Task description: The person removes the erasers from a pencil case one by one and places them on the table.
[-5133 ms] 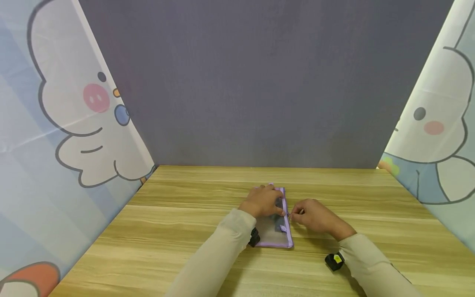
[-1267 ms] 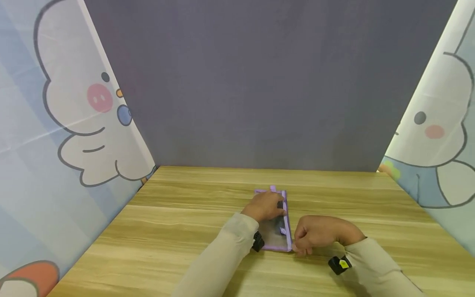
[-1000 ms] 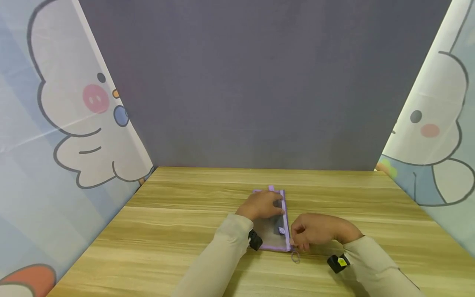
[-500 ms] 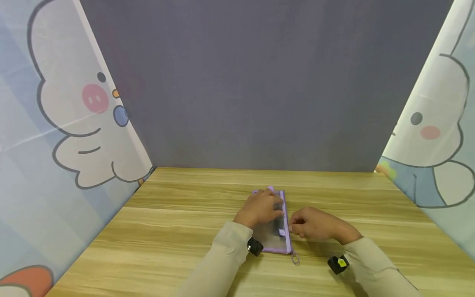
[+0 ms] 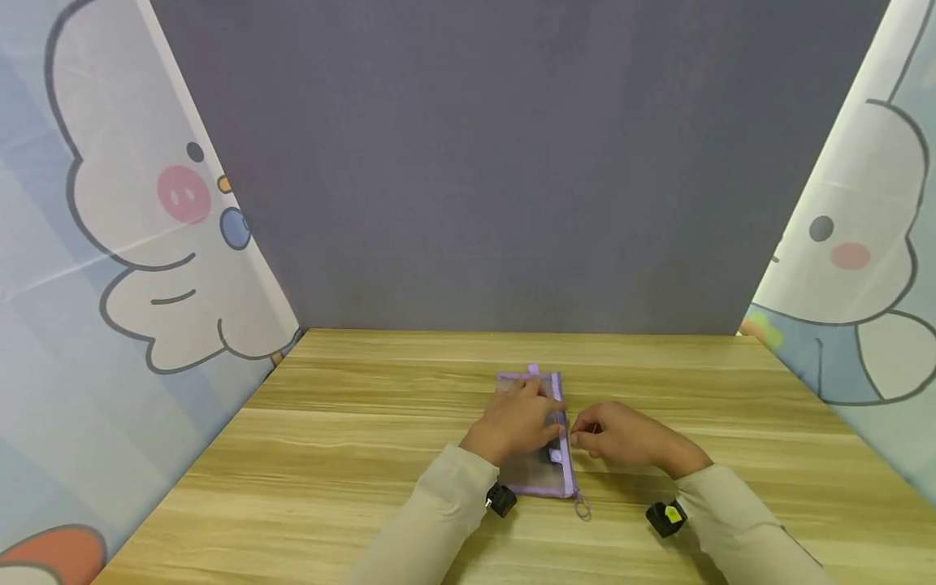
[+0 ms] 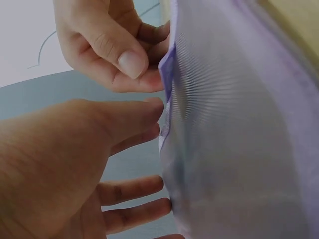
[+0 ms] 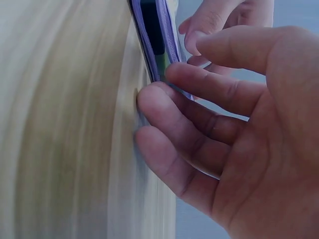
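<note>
A zipper pouch (image 5: pixel 537 479) of see-through mesh with purple edging lies on the table. My left hand (image 5: pixel 515 422) rests on it, fingers spread, with thumb and forefinger at the right edge. In the left wrist view those fingers (image 6: pixel 134 191) are nearly straight against the mesh. My right hand (image 5: pixel 621 435) pinches the pouch's right edge between thumb and forefinger, its other fingers (image 7: pixel 169 119) loosely curled. The two purple lips (image 7: pixel 172 35) stand apart in the right wrist view, with something dark (image 7: pixel 152 25) between them. A pull ring (image 5: pixel 582 508) lies at the near right corner.
The pouch lies on a wood-grain table (image 5: pixel 366 439). A dark grey panel (image 5: pixel 468 162) rises behind it, and cartoon-printed cloths (image 5: pixel 168 309) hang at both sides. A small tab (image 5: pixel 534 369) sticks out at the pouch's far end.
My right hand went down the pouch's edge to the near corner, left the pull ring there, then came back up to mid-edge. My left hand has slid slightly nearer, its fingers more spread.
</note>
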Available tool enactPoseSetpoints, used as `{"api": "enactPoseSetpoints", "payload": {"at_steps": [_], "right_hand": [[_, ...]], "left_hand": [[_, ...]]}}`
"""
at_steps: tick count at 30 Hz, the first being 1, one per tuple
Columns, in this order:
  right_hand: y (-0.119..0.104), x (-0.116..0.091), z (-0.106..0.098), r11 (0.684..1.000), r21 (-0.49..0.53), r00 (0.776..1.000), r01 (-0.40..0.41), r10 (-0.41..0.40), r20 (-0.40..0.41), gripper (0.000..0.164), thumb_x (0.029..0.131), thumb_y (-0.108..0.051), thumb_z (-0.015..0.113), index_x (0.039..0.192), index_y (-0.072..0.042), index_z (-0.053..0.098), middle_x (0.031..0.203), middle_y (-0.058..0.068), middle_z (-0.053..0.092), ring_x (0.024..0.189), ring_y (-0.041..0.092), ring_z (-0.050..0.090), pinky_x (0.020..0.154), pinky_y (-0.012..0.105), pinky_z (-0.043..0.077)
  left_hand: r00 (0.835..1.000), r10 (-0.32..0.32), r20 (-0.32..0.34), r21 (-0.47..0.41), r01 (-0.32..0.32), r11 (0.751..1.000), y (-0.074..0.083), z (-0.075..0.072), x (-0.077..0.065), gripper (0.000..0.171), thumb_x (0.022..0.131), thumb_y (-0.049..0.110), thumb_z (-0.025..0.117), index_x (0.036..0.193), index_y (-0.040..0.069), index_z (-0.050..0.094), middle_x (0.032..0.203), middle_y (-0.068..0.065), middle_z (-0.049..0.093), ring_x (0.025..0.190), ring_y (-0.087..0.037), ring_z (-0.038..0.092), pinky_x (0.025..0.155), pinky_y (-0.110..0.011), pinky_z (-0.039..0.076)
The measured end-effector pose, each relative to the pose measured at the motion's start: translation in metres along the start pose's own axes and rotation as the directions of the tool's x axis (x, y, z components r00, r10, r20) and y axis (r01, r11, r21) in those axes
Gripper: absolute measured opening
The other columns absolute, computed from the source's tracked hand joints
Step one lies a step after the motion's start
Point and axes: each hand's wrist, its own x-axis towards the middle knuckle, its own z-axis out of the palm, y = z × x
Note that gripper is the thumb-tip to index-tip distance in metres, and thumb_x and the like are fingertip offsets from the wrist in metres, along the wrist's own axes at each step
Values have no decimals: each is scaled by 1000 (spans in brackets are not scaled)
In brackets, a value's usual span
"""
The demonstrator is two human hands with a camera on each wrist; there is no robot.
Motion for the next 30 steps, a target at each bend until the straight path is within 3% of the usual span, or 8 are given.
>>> {"api": "enactPoseSetpoints", "payload": {"at_steps": [12, 19, 26, 30], "right_hand": [[6, 4, 5, 1000, -24, 1000, 7, -7, -25, 14, 101, -20, 61, 97, -13, 72, 73, -4, 62, 63, 7, 55, 57, 27, 48], [6, 3, 4, 1000, -20, 999, 1, -2, -43, 13, 100, -17, 61, 95, -11, 72, 75, -4, 63, 64, 7, 55, 56, 26, 47], [8, 6, 4, 999, -42, 999, 3, -5, -51, 12, 99, -13, 60, 94, -14, 71, 75, -5, 62, 64, 7, 55, 57, 26, 47], [11, 6, 6, 998, -49, 997, 46, -49, -54, 15, 97, -8, 60, 92, -16, 72, 72, -8, 60, 62, 5, 53, 56, 26, 46]], "left_hand": [[998, 57, -19, 64, -56, 996, -5, 6, -7, 42, 97, 49, 62, 139, 40, 61, 130, -6, 57, 122, -21, 51, 93, -41, 49], [997, 75, 17, 87, -76, 993, 2, 7, -4, 47, 99, 58, 50, 143, 41, 56, 127, -4, 58, 122, -21, 50, 101, -39, 44], [997, 81, 20, 43, -82, 996, 1, 10, -4, 46, 100, 59, 48, 142, 42, 56, 124, -7, 59, 118, -22, 52, 96, -40, 47], [996, 88, 20, 21, -89, 996, 1, 11, -5, 46, 100, 58, 49, 142, 40, 58, 121, -6, 61, 115, -22, 53, 94, -39, 48]]}}
